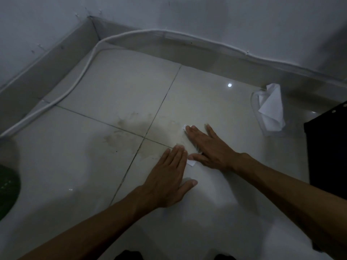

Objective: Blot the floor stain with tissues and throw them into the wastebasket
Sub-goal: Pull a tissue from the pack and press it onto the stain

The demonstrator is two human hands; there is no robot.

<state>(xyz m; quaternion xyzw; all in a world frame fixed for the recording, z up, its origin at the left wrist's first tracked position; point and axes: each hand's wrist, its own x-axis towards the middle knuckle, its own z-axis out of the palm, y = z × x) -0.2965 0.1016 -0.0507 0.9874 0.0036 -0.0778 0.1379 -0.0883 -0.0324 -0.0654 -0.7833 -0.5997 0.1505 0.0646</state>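
Observation:
A brownish stain spreads over the pale floor tiles where four of them meet. A white tissue lies flat on the floor at the stain's right edge. My right hand presses it down with straight fingers and covers most of it. My left hand lies flat beside it, its fingertips touching the tissue's near edge. A clear plastic tissue pack with a white tissue sticking up sits at the right. The black box at the right edge may be the wastebasket.
A white cable runs along the grey skirting and bends round the corner. A dark green round object sits at the left edge. White walls close the corner at the back.

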